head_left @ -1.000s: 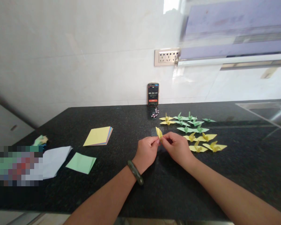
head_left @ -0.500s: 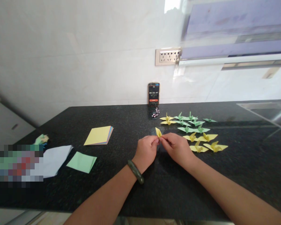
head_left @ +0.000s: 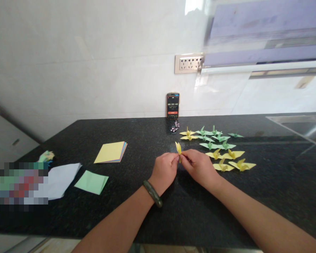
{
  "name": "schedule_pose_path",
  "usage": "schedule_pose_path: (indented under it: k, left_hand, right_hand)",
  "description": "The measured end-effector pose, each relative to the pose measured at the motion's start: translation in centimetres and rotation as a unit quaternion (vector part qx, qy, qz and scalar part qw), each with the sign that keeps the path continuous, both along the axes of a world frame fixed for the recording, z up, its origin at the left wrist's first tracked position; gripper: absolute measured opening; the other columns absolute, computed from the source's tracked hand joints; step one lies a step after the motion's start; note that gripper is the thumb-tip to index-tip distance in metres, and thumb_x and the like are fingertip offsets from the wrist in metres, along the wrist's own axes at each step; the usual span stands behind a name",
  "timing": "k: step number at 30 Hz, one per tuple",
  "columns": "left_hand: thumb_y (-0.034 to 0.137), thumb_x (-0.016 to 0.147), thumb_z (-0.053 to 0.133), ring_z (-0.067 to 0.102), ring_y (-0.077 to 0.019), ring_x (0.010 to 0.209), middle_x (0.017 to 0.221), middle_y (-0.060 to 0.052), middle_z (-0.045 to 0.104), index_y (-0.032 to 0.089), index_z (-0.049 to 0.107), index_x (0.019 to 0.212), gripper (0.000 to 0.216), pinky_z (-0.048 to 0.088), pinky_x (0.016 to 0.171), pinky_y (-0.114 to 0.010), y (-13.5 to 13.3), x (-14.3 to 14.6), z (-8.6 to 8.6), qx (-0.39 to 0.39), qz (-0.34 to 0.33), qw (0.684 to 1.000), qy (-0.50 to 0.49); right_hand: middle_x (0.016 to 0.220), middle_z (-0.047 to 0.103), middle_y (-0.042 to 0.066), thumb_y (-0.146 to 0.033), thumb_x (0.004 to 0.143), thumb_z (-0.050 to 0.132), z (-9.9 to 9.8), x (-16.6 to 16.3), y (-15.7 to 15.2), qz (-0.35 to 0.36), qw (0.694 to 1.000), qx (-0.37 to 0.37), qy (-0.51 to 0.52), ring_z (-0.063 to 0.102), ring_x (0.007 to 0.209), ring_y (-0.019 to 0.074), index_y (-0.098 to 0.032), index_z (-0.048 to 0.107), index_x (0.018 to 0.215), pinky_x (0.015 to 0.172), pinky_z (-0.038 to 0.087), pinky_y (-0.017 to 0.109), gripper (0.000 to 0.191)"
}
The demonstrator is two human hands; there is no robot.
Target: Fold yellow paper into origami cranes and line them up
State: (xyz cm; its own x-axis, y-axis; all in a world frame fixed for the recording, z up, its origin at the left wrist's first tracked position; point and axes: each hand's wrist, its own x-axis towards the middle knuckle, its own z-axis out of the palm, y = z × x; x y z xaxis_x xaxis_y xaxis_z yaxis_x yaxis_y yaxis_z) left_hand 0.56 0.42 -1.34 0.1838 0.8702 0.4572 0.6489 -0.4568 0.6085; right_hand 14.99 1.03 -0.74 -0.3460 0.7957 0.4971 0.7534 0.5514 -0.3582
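Note:
A small folded yellow origami paper [head_left: 178,148] stands upright between my hands, its pointed top showing and its lower part mostly hidden by fingers. My left hand [head_left: 165,169] pinches it from the left with thumb and forefinger; a dark green bangle [head_left: 153,194] circles that wrist. From the right, my right hand [head_left: 198,167] pinches the same paper, fingers curled. Beyond and beside the right hand lie several finished paper cranes, yellow ones [head_left: 242,165] nearer and green ones [head_left: 210,145] behind them, with two more yellow cranes [head_left: 189,133] at the back.
A stack of coloured paper squares [head_left: 110,152], a folded green sheet [head_left: 92,182] and white paper [head_left: 64,179] lie to the left on the dark counter [head_left: 137,133]. A phone [head_left: 173,105] showing a timer leans on the wall behind a beaded string [head_left: 175,126]. A sink [head_left: 305,124] is at right.
The yellow paper has turned slightly and now shows narrower, with two upright points slightly apart. Both hands keep their pinch in nearly the same place.

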Motion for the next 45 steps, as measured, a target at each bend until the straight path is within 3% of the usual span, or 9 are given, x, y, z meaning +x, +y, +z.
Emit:
schedule_pose_path:
  k: [13, 18, 25, 28, 33, 38, 45]
  left_hand:
    - [0.020, 0.080, 0.045, 0.058, -0.0152, 0.069, 0.074, -0.006, 0.066, 0.016, 0.065, 0.074, 0.021, 0.041, 0.066, -0.025, -0.2, 0.2, 0.3, -0.023, 0.034, 0.999, -0.016]
    - [0.017, 0.077, 0.047, 0.057, -0.0139, 0.065, 0.070, -0.004, 0.065, 0.016, 0.063, 0.071, 0.017, 0.041, 0.062, -0.024, -0.1, 0.3, 0.1, -0.026, 0.040, 0.999, -0.018]
    - [0.013, 0.074, 0.051, 0.057, -0.0132, 0.064, 0.068, -0.003, 0.064, 0.016, 0.065, 0.070, 0.015, 0.043, 0.061, -0.024, -0.4, 0.0, 0.6, 0.014, 0.005, 1.000, 0.002]
    - [0.013, 0.077, 0.050, 0.059, -0.0142, 0.072, 0.076, -0.006, 0.065, 0.015, 0.065, 0.073, 0.015, 0.046, 0.068, -0.025, -0.4, -0.1, 0.9, 0.067, -0.017, 0.998, -0.001]
    - [0.016, 0.080, 0.050, 0.060, -0.0171, 0.090, 0.092, -0.009, 0.067, 0.015, 0.066, 0.078, 0.017, 0.047, 0.083, -0.030, -0.2, -0.2, 0.6, 0.133, -0.021, 0.991, -0.021]
    - [0.015, 0.079, 0.052, 0.062, -0.0152, 0.086, 0.088, -0.007, 0.069, 0.016, 0.067, 0.077, 0.015, 0.049, 0.080, -0.028, -0.3, 0.0, 0.4, 0.142, -0.037, 0.987, -0.066]
    - [0.013, 0.075, 0.054, 0.059, -0.0136, 0.073, 0.075, -0.006, 0.065, 0.015, 0.065, 0.070, 0.012, 0.049, 0.068, -0.026, -0.4, 0.0, 0.9, 0.160, -0.021, 0.983, -0.083]
  right_hand:
    - [0.075, 0.063, 0.007, -0.021, 0.085, 0.040, -0.2, 0.1, 0.3, 0.025, 1.000, -0.003, 0.006, 0.058, 0.071, 0.0169, -0.016, 0.062, 0.079, 0.066, 0.042, 0.026, 0.023]
    - [0.066, 0.060, 0.004, -0.021, 0.082, 0.045, -0.2, -0.2, 0.2, 0.005, 1.000, -0.011, 0.017, 0.055, 0.063, 0.0147, -0.017, 0.060, 0.073, 0.059, 0.040, 0.024, 0.018]
    - [0.065, 0.058, 0.002, -0.018, 0.074, 0.051, -0.3, -0.2, 0.0, -0.015, 0.995, -0.041, 0.087, 0.053, 0.059, 0.0130, -0.017, 0.058, 0.070, 0.056, 0.039, 0.023, 0.008]
    - [0.064, 0.057, 0.000, -0.018, 0.074, 0.051, -0.5, 0.2, 0.3, 0.003, 0.982, -0.093, 0.165, 0.052, 0.058, 0.0123, -0.017, 0.057, 0.070, 0.055, 0.040, 0.023, 0.007]
    - [0.070, 0.059, 0.001, -0.025, 0.079, 0.053, -0.7, 0.9, 1.2, 0.116, 0.940, -0.164, 0.276, 0.053, 0.064, 0.0122, -0.017, 0.058, 0.077, 0.062, 0.043, 0.025, 0.010]
    - [0.069, 0.059, 0.001, -0.030, 0.080, 0.054, -0.8, 1.3, 1.7, 0.169, 0.901, -0.235, 0.322, 0.052, 0.063, 0.0123, -0.017, 0.058, 0.077, 0.063, 0.044, 0.026, 0.015]
    - [0.063, 0.057, -0.001, -0.034, 0.077, 0.058, -0.7, 1.2, 1.6, 0.160, 0.882, -0.270, 0.352, 0.051, 0.059, 0.0111, -0.016, 0.058, 0.072, 0.060, 0.043, 0.026, 0.018]
